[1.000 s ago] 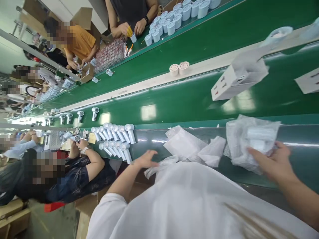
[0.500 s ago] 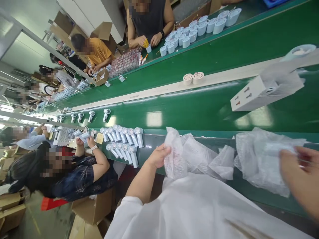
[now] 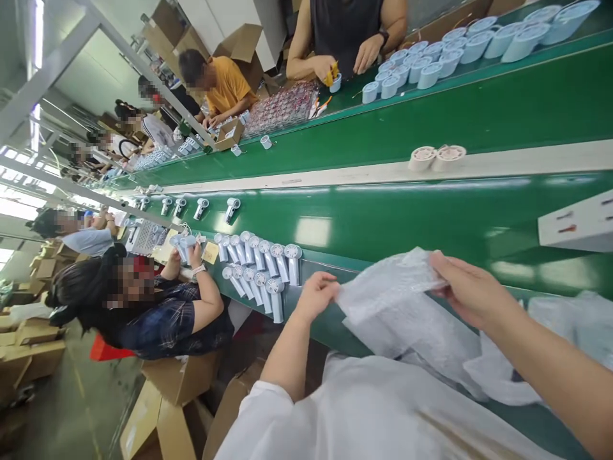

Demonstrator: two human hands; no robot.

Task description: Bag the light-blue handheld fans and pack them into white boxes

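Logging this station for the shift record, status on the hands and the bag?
Left hand and right hand holding a thin white plastic bag between them. Handheld fans in rows beside left hand, not touching.

The person wears a loose white short-sleeved top (image 3: 383,409), its wide sleeve (image 3: 256,415) hemmed softly above the bare left forearm (image 3: 287,364). The left hand (image 3: 316,297) and right hand (image 3: 472,294) are bare, and the right forearm (image 3: 550,377) has no sleeve over it. Strands of hair (image 3: 464,437) fall across the top's front.

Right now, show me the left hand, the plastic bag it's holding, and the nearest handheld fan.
Left hand (image 3: 316,297): head view, back of the hand.
Plastic bag (image 3: 387,287): head view, middle of the sheet.
Handheld fan (image 3: 276,306): head view, its handle.
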